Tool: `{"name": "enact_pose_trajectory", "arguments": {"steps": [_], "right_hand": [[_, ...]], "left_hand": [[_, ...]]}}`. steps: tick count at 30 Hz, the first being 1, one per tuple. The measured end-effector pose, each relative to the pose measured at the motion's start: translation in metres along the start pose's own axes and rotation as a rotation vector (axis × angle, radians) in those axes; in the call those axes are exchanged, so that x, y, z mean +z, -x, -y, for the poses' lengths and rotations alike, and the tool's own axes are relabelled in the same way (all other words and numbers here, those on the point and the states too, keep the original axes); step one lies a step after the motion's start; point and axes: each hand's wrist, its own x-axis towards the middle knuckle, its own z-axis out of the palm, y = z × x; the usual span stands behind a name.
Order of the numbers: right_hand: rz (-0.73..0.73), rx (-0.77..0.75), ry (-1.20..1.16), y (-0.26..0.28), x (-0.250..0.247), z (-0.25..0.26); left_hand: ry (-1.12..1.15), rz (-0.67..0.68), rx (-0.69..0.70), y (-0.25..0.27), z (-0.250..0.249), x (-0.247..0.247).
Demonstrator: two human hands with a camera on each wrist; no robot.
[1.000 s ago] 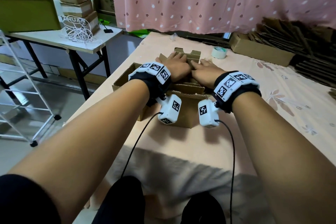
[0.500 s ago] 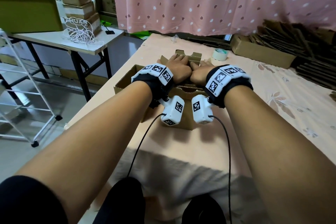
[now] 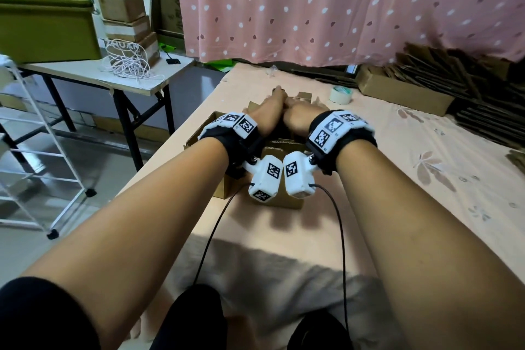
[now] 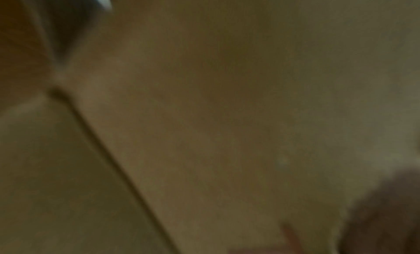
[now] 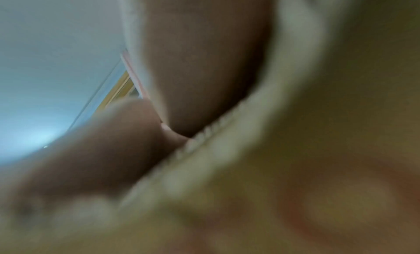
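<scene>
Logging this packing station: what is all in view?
Box: one, brown cardboard, under both hands
Tape roll: one, pale, behind the box
Sheet: one, peach floral, under the box
Curtain: one, pink dotted, at back
Flattened cardboard: stack, brown, far right
Bin: one, green, on side table
Small boxes: stack, brown, beside bin
Cord: one, white, on side table
Left hand: one, bare, on the box top
Right hand: one, bare, beside the left hand

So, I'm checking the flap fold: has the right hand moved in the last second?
Yes. The right hand has slid left, away from the tape roll, and now touches the left hand over the cardboard box.
</scene>
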Motion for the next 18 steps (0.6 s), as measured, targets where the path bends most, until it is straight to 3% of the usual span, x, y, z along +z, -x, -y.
{"name": "enact_pose_trajectory", "arguments": {"steps": [5, 10, 14, 18], "right_hand": [[-0.01, -0.062, 0.199, 0.003, 0.015, 0.001], [0.032, -0.029, 0.286, 0.01, 0.013, 0.0], [0.026, -0.034, 0.314, 0.011, 0.015, 0.002], [0.032, -0.013, 0.236, 0.009, 0.016, 0.0]], "left_hand": [[-0.156, 0.049, 0.068, 0.013, -0.009, -0.002], [-0.343, 0.139, 0.142, 0.003, -0.004, -0.005], [-0.426, 0.131, 0.211, 0.014, -0.003, -0.011], [-0.395, 0.052, 0.168, 0.018, 0.012, -0.018]]}}
